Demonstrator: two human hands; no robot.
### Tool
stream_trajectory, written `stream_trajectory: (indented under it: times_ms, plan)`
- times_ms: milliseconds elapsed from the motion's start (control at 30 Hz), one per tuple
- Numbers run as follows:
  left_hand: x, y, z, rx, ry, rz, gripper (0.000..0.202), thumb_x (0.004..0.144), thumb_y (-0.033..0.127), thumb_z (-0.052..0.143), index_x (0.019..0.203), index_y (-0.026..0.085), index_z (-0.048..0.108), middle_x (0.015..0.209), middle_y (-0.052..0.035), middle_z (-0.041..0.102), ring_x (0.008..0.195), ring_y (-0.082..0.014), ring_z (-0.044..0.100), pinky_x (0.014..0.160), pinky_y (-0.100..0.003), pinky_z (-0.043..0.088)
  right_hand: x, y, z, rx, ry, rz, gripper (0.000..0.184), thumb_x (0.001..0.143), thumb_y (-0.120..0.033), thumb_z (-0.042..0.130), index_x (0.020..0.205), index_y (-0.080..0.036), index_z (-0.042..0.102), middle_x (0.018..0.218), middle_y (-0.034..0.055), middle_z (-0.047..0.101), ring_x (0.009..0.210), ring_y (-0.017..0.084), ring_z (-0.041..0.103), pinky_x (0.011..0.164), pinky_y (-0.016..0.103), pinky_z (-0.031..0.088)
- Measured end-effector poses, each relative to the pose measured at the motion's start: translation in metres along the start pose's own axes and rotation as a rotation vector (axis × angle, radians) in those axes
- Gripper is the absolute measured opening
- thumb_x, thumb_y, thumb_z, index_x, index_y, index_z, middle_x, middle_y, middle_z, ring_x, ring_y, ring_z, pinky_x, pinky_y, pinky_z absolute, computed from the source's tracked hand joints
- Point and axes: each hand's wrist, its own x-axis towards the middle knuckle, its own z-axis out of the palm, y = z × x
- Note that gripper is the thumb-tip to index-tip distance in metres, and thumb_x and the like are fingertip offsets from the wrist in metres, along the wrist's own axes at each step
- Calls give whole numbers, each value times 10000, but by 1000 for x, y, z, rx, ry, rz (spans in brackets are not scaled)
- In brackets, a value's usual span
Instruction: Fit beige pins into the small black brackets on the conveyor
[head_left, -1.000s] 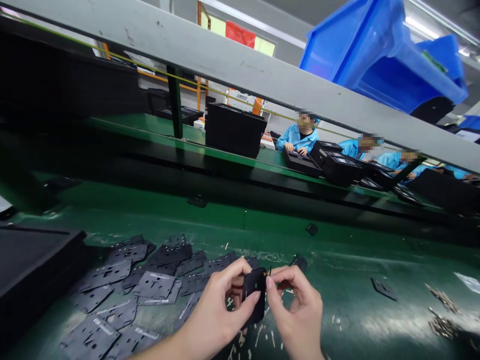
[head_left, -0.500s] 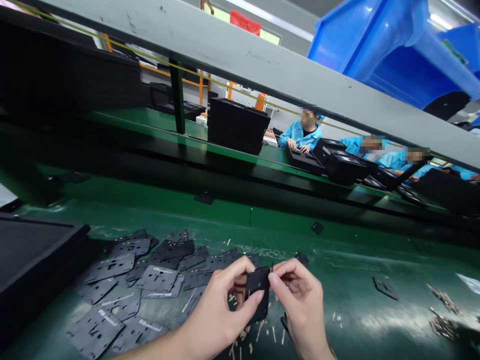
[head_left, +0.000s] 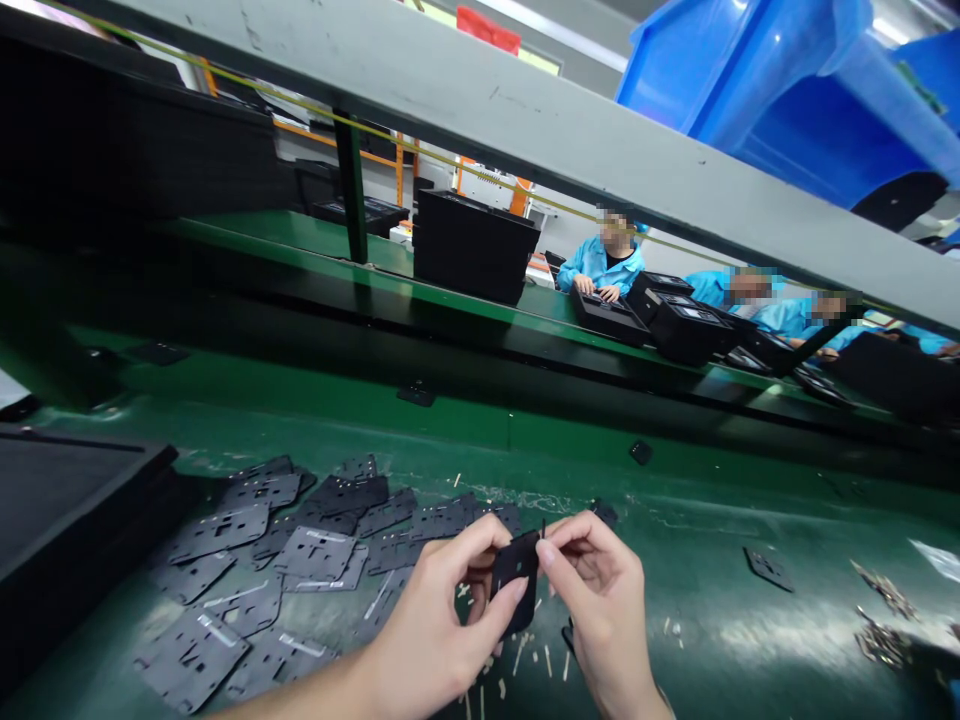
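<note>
I have the left hand (head_left: 442, 630) gripping a black plate (head_left: 516, 580) upright between thumb and fingers, near the bottom middle of the view, while the right hand (head_left: 600, 600) pinches narrowly at its upper right edge. Punched black plates (head_left: 300, 550) lie scattered on the green table (head_left: 705, 590) at nine o'clock from the hands; pale slivers (head_left: 519, 655) sit at six o'clock.
</note>
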Motion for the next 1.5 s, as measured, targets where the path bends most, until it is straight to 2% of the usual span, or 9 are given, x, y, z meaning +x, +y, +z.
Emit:
stream_trajectory:
  times_ms: [367, 467, 600, 667, 933, 1100, 1167, 1333, 1500]
  plan:
    - [-1, -5, -5, 246, 69, 154, 106, 834, 210, 528, 731, 187, 526, 595, 17, 478, 526, -110, 450, 509, -215, 349, 9, -2, -7, -45, -41, 41, 163, 739, -306, 678, 647, -175, 648, 666, 29, 659, 616, 159, 605, 563, 257, 468]
    - [2, -3, -8, 114, 30, 90, 100, 847, 243, 531, 765, 186, 539, 625, 13, 511, 536, -108, 499, 517, -209, 404, 12, 0, -9, 7, -67, 93, 143, 710, -317, 710, 679, -179, 685, 673, 26, 677, 593, 154, 612, 549, 254, 465]
    - [8, 1, -9, -303, -79, -115, 191, 820, 320, 592, 786, 187, 460, 677, 9, 588, 485, -97, 561, 383, -155, 414, 14, -1, -11, 175, -125, 126, 162, 761, -336, 661, 785, -180, 700, 673, 26, 676, 560, 123, 589, 467, 208, 407]
    - [9, 1, -9, -419, -116, -147, 230, 805, 318, 619, 790, 185, 433, 689, 8, 613, 449, -84, 569, 339, -125, 392, 14, -3, -11, 235, -152, 137, 169, 782, -334, 640, 769, -172, 686, 647, 20, 654, 540, 104, 555, 445, 191, 374]
    - [10, -3, -7, -509, -146, -179, 219, 794, 269, 641, 776, 171, 446, 624, 38, 568, 456, -72, 535, 355, -153, 482, 15, -6, -12, 242, -178, 210, 162, 690, -290, 727, 670, -170, 620, 594, -31, 551, 514, 76, 472, 425, 167, 327]
    - [16, -3, -12, -503, -289, -212, 263, 760, 310, 665, 807, 162, 452, 711, -20, 644, 463, -100, 578, 352, -160, 460, 19, 0, -15, 364, -320, 277, 208, 686, -296, 731, 659, -162, 574, 592, -30, 551, 466, 62, 463, 399, 159, 299]
    - [19, -2, -13, -468, -279, -227, 281, 752, 321, 662, 834, 171, 439, 719, -29, 658, 475, -115, 587, 373, -177, 458, 18, 3, -14, 377, -299, 234, 208, 699, -302, 722, 671, -166, 567, 617, -27, 549, 473, 63, 460, 399, 159, 310]
    - [16, 0, -9, 13, 47, -80, 451, 664, 203, 732, 1040, 216, 482, 956, -44, 657, 836, -198, 617, 651, -268, 498, 9, 4, -6, 166, -75, -10, 106, 769, -252, 663, 713, -183, 605, 699, -12, 571, 591, 85, 502, 499, 176, 390]
    - [9, -3, -10, 238, 76, 61, 434, 764, 179, 624, 1165, 244, 471, 1089, -47, 610, 899, -199, 593, 777, -325, 489, 3, 1, -2, 104, -89, -96, 65, 776, -208, 648, 718, -203, 620, 690, -16, 596, 665, 105, 537, 599, 195, 428]
